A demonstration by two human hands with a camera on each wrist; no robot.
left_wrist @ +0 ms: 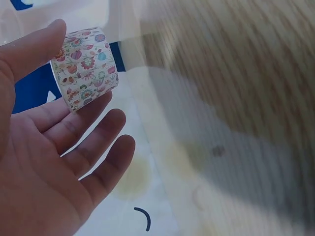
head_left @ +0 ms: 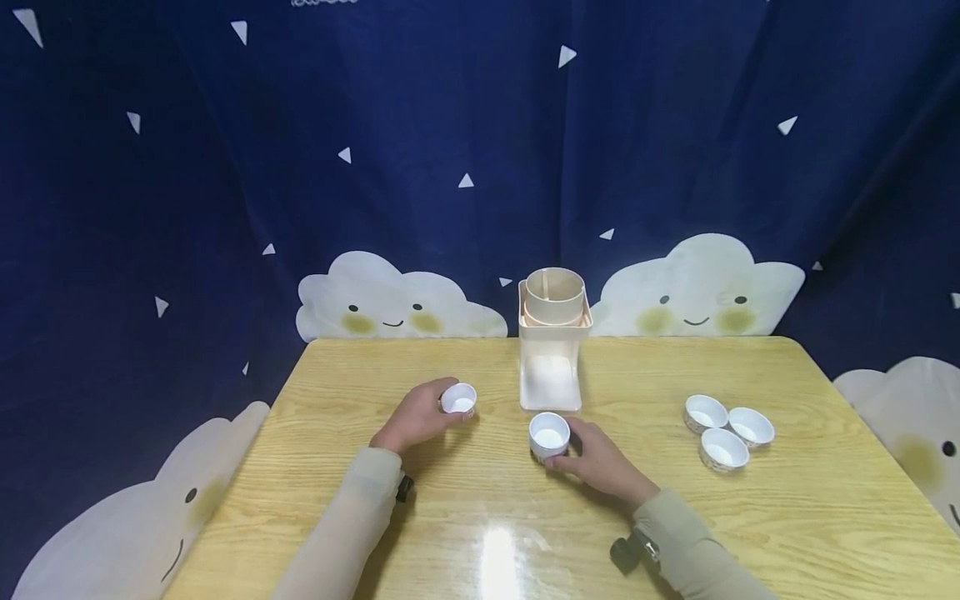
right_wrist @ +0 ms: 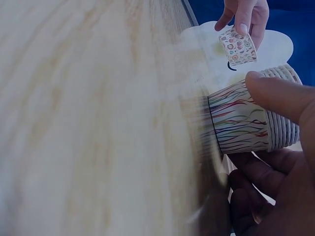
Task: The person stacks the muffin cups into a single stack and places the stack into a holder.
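Note:
My left hand (head_left: 420,415) pinches a small white paper cup (left_wrist: 86,69) with a colourful flower print between thumb and fingers. In the left wrist view its other fingers are spread. The right hand (head_left: 602,461) grips a stack of nested paper cups (right_wrist: 242,120) with wavy coloured streaks, several rims showing at one end. In the head view this stack stands mouth up, close in front of the cream stand (head_left: 551,398). The floral cup is farther left, also mouth up.
The cream stand carries a round, open-topped container (head_left: 555,300) at the table's far edge. Three white cups (head_left: 724,451) stand grouped on the right of the wooden table (head_left: 375,367). Behind hangs a dark blue curtain (head_left: 420,117) with clouds and triangles.

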